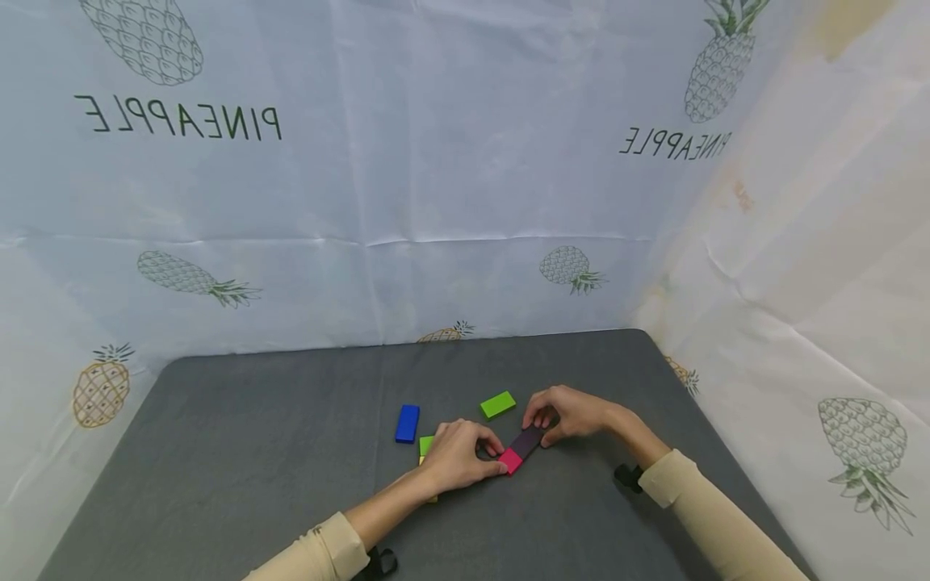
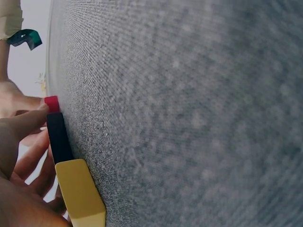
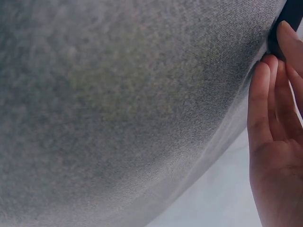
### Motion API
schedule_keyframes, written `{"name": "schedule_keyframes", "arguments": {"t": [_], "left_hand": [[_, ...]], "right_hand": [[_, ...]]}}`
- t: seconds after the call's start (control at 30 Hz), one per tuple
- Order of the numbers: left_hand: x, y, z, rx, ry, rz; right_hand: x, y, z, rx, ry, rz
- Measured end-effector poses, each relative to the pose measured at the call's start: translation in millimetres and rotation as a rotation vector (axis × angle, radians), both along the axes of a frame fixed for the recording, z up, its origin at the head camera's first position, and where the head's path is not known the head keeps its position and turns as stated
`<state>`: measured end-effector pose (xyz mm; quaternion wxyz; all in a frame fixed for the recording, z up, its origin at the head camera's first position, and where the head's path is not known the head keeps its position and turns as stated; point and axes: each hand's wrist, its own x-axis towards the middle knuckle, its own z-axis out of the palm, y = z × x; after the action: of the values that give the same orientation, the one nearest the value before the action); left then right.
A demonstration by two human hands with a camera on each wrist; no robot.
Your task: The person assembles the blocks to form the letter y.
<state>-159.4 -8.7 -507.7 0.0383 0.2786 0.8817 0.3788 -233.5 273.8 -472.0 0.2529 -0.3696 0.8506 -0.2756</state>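
Observation:
In the head view my left hand (image 1: 458,456) pinches a red block (image 1: 511,461) at its near left end, thumb on one side and fingertips on the other. My right hand (image 1: 570,411) holds a black block (image 1: 526,440) by its far end, thumb opposite fingers. These two blocks lie end to end in one slanted line. The right wrist view shows the thumb on the black block (image 3: 291,16), fingertips at its lower end. Under my left palm, a yellow block (image 2: 80,189) and another black block (image 2: 59,137) sit in a row, mostly hidden from the head view.
A blue block (image 1: 408,424) lies left of the hands, and a lime green block (image 1: 497,405) lies beyond them. Another green block (image 1: 426,445) peeks out beside the left hand. The grey table (image 1: 254,452) meets pineapple-print curtains (image 1: 465,161) at the back and sides.

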Motion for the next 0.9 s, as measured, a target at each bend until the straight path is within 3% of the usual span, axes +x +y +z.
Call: {"name": "schedule_keyframes", "arguments": {"t": [0.57, 0.9], "left_hand": [[3.2, 3.5, -1.5, -0.025, 0.019, 0.016], [4.6, 3.6, -0.7, -0.028, 0.011, 0.026]], "right_hand": [[-0.2, -7.1, 4.6, 0.0, 0.011, 0.014], [-1.1, -7.4, -0.8, -0.019, 0.041, 0.027]]}}
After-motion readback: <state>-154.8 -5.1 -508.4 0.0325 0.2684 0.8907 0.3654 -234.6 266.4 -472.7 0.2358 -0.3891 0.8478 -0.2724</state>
